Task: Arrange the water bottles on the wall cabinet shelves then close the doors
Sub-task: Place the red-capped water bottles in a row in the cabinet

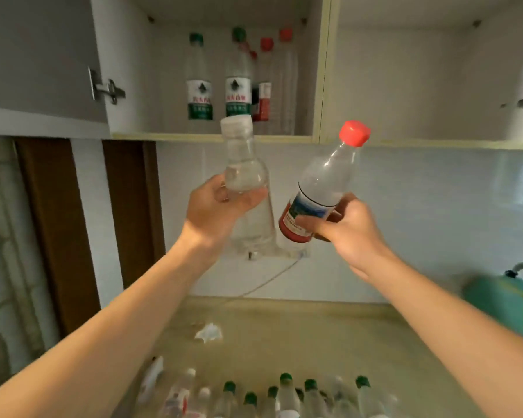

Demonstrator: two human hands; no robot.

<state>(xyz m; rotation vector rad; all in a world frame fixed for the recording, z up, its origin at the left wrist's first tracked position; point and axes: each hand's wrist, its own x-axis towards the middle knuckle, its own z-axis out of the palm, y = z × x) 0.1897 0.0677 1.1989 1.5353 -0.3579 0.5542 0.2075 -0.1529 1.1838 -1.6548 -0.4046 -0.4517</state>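
Observation:
My left hand (215, 206) grips a clear bottle with a white cap (242, 158), held upright just below the open wall cabinet. My right hand (341, 227) holds a red-capped bottle with a red and blue label (320, 182), tilted to the right. Inside the left cabinet compartment (133, 86) stand two green-capped bottles (200, 82) and several red-capped bottles (266, 82) on the shelf. The right compartment (420, 86) holds nothing visible. Several more bottles (284, 393), mostly green-capped, stand on the counter below.
The open left cabinet door (37, 55) with its hinge hangs at the upper left. A teal kettle (504, 300) sits on the counter (314, 333) at the right. A crumpled paper scrap (209, 331) lies mid-counter. A wall socket with a cord (272, 260) is behind the bottles.

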